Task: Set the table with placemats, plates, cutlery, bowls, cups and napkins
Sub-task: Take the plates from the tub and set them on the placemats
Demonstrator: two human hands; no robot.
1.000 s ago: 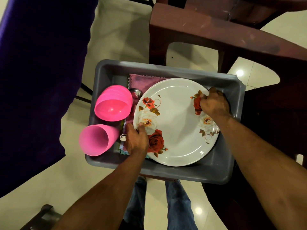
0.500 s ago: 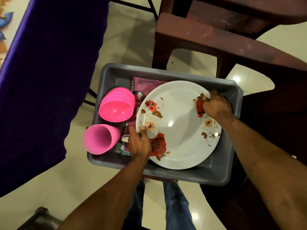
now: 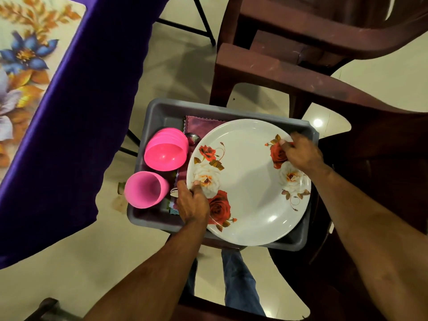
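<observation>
A white plate point(image 3: 245, 181) with red and white roses is held over a grey tub point(image 3: 162, 112). My left hand point(image 3: 193, 201) grips its left rim, thumb on top. My right hand point(image 3: 301, 154) grips the far right rim. Inside the tub's left part lie stacked pink bowls point(image 3: 165, 150) and a pink cup point(image 3: 144, 189) on its side. A purple napkin point(image 3: 201, 125) and a spoon point(image 3: 193, 137) show behind the plate; other cutlery is mostly hidden. A floral placemat point(image 3: 23, 66) lies on the purple-clothed table point(image 3: 76, 112) at left.
The tub rests on a dark brown plastic chair point(image 3: 382, 158), with a second chair point(image 3: 324, 31) behind it. The table's black legs point(image 3: 199, 22) stand on the cream tiled floor between table and chairs. My legs in jeans point(image 3: 238, 283) show below.
The plate has risen from the tub, its near edge now past the tub's front wall. Both hands kept their grip. The view shifted, bringing the table's placemat into sight at left.
</observation>
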